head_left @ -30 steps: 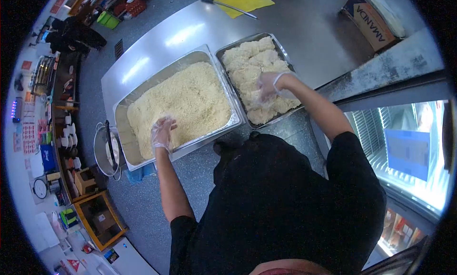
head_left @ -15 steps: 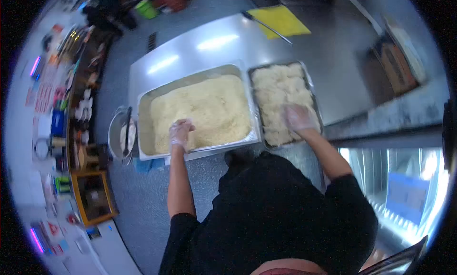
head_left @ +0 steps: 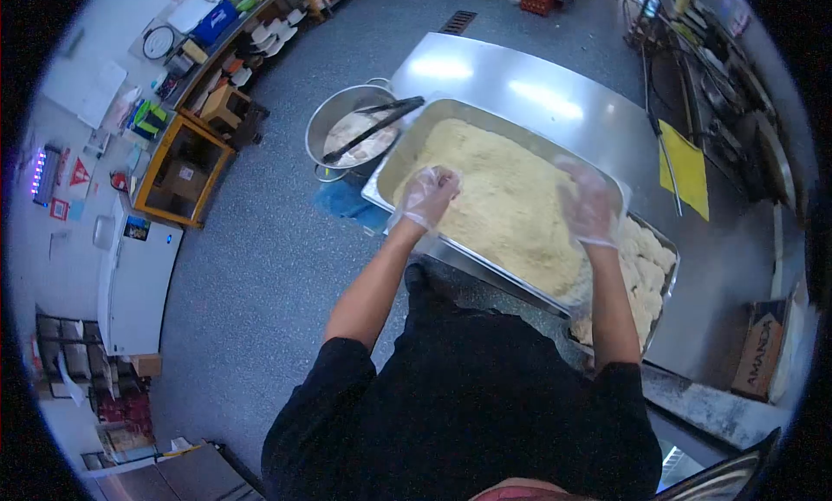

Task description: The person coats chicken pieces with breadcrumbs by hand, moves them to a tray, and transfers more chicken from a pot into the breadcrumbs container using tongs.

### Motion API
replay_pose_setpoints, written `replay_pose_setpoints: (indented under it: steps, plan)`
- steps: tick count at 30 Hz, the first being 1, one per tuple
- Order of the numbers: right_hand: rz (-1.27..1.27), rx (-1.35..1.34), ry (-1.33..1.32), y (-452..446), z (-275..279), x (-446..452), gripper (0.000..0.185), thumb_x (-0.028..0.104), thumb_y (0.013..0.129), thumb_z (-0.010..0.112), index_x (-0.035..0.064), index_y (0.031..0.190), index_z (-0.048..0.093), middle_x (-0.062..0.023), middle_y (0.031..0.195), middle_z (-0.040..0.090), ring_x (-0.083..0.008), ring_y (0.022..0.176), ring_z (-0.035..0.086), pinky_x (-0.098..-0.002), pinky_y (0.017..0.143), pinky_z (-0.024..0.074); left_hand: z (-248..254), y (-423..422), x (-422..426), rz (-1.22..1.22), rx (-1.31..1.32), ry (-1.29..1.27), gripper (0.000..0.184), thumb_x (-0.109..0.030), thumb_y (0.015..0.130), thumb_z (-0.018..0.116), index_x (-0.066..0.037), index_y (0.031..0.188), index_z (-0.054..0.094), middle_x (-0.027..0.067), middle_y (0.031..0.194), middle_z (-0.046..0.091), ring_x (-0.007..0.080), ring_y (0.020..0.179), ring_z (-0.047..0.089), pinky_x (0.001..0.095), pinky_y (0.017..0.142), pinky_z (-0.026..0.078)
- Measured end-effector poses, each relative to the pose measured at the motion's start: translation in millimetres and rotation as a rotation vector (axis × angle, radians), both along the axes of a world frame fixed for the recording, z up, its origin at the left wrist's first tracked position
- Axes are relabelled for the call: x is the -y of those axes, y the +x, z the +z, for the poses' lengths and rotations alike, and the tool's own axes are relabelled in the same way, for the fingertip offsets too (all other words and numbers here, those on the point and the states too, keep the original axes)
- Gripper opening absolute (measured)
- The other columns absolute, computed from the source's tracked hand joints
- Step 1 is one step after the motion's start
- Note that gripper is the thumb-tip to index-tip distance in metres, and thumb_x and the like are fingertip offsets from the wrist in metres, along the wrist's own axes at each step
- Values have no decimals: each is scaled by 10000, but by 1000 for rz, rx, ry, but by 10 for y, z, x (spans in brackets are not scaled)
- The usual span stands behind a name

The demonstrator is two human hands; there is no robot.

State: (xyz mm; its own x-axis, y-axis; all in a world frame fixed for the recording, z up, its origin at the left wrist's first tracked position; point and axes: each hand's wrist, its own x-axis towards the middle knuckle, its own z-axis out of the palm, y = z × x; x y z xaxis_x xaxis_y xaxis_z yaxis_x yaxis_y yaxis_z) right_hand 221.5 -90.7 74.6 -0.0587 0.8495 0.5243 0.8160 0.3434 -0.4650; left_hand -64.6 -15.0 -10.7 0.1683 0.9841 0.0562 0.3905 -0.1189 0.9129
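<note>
A deep metal pan holds pale yellow crumbs. My left hand, in a clear glove, is over the pan's left end with its fingers curled together; whether anything is inside them is hidden. Over the pan's right end is my right hand, also gloved, blurred, with its fingers apart and nothing seen in them. A shallower tray of crumb-coated pieces sits to the right, partly behind my right forearm.
Left of the pan stands a round metal pot with black-handled tongs across it. Blue plastic lies below. A yellow cloth and a cardboard box are on the metal table at right.
The view has turned, so the pot now appears nearer the middle. My right hand has left the tray of coated pieces and is over the crumb pan. My left hand remains over the crumbs.
</note>
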Motion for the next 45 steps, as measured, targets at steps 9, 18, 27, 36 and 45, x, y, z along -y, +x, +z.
replay_pose_setpoints:
  steps: [9,18,27,36,45]
  plan:
    - [100,416,-335,-2680,389,-2248,523,406,697,701,49,1073,631,-168,1157,593,-328,1048,574,-409,914,441,310,-2100,216,194,-349,115,247,-225,828,630,-17,960,648,137,822,667,214,716,641,345,680,505]
    - [231,863,-847,-3171,397,-2849,471,404,737,623,-11,955,670,-218,969,648,-323,882,646,-410,793,504,-812,-3728,-21,387,108,-317,211,-208,856,612,-12,936,621,39,772,626,111,736,591,275,678,480]
    - [189,1092,-476,-2916,1111,-2571,238,217,815,530,19,917,613,-174,906,628,-320,844,645,-429,767,521,-676,-3758,-421,336,191,-278,179,-198,864,616,-21,892,612,18,763,610,103,705,556,258,669,459]
    - [304,1402,31,-2937,442,-2722,235,148,801,508,33,1003,542,-78,774,533,-225,763,549,-388,656,446,-964,-3800,-270,339,138,-315,203,-227,867,614,-25,874,607,24,762,614,119,713,575,281,649,464]
    - [300,1416,-21,-2781,722,-2800,118,217,743,554,125,813,581,-64,805,582,-218,759,568,-355,619,440,-804,-3795,-205,404,203,-379,87,-98,840,609,-26,888,602,34,771,604,119,708,576,269,655,479]
